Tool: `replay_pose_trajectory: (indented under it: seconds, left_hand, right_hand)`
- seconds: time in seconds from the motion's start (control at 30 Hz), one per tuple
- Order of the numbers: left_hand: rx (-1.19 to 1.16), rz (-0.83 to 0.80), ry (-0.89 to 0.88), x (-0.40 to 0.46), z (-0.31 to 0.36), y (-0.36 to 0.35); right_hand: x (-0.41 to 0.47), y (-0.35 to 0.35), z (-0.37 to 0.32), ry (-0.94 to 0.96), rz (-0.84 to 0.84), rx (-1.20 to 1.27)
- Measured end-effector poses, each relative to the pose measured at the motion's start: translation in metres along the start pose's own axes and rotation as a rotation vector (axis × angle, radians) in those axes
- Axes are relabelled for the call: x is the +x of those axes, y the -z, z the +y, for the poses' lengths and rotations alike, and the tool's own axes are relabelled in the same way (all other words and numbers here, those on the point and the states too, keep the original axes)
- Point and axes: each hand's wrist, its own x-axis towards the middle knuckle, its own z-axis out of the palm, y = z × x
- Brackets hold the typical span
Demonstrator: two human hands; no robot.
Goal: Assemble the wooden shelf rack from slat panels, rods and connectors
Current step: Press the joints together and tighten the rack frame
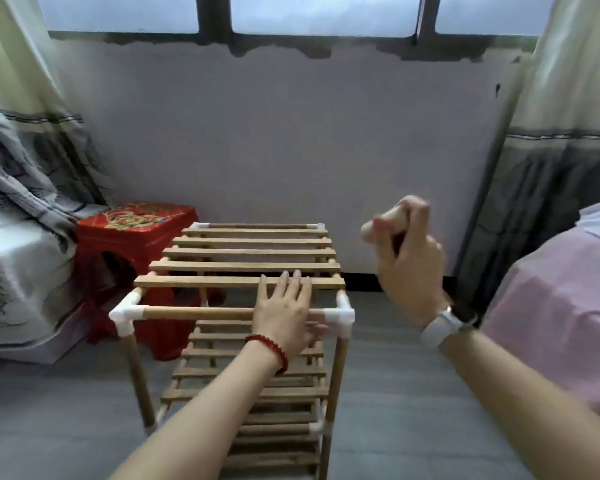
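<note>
The left hand (284, 308) lies flat, fingers straight, on the rack's (243, 306) front rod (201, 312) and nearest top slat (194, 281); the right hand (407, 251) is raised beside the rack, clenched round a blurred wooden piece (392, 214), perhaps a rod or mallet, I cannot tell; the rack stands on the floor before a red stool (136, 233); a hard blow on the near right connector (342, 315) could catch the left fingers, or skew the post (335, 393) beneath it.
</note>
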Motion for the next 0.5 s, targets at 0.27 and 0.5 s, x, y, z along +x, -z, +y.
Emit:
replay_pose_trajectory:
  seconds: [0.27,0.5]
  left_hand:
    - [-0.028,-0.002,0.008,-0.007,-0.003,-0.004]
    - [-0.038,-0.103,-0.076,-0.011,-0.028,0.0]
  right_hand:
    - [0.021,0.01,0.001,-0.061,-0.02,0.089]
    - [-0.029,-0.027,0.004,-0.108,-0.554,-0.26]
